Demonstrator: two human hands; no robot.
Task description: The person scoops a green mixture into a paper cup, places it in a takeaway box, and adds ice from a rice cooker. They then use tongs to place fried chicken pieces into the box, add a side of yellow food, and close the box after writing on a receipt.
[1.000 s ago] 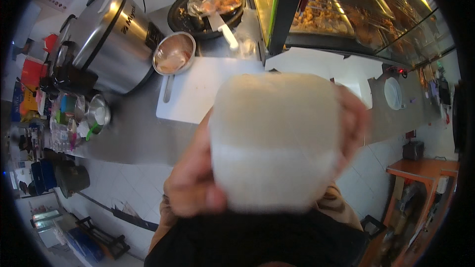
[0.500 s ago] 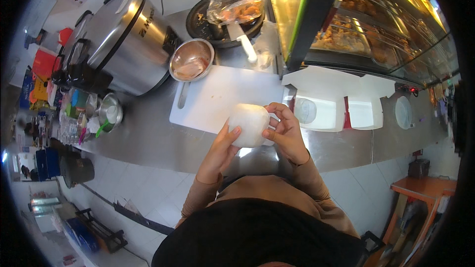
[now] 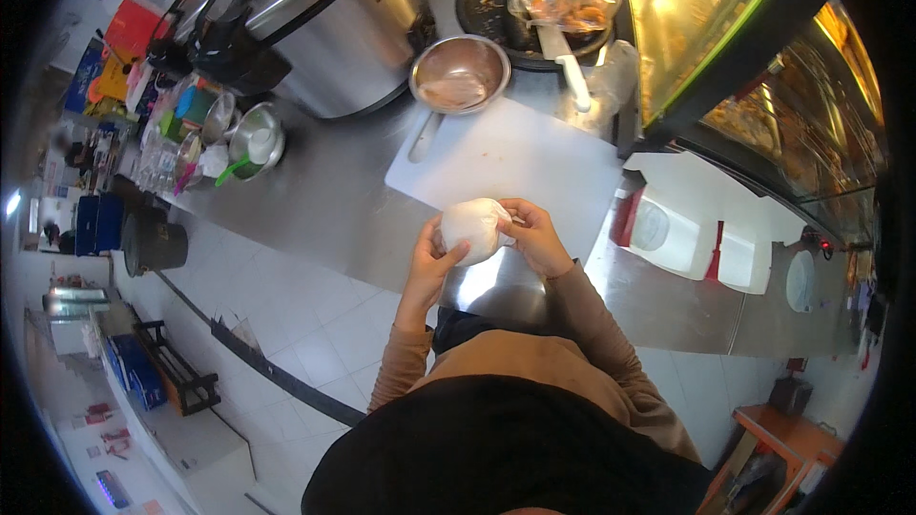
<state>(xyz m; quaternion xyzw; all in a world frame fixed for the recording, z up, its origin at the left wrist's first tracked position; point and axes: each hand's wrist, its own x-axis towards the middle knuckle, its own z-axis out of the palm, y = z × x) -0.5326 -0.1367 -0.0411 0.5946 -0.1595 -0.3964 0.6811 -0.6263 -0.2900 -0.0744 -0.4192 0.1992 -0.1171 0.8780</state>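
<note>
A white, rounded bundle in a thin wrapper is held between my two hands, above the near edge of the counter. My left hand cups its left side, thumb across the front. On the other side, the fingers of my right hand pinch the wrapper's edge at the upper right. What lies inside the wrapper is hidden. Just beyond is a white cutting board with small crumbs. Right of it, open white boxes with red sides lie on the counter, one with a round clear piece inside.
A metal bowl holding a pale piece overlaps the board's far corner. Behind it are a dark round stone dish, a bag of food and a white-handled knife. A large steel cooker stands left, a lit glass case right.
My view has swung left, so the counter things sit further right in it. My right fingers have moved onto the wrapper's upper edge, and the bundle is turned slightly.
</note>
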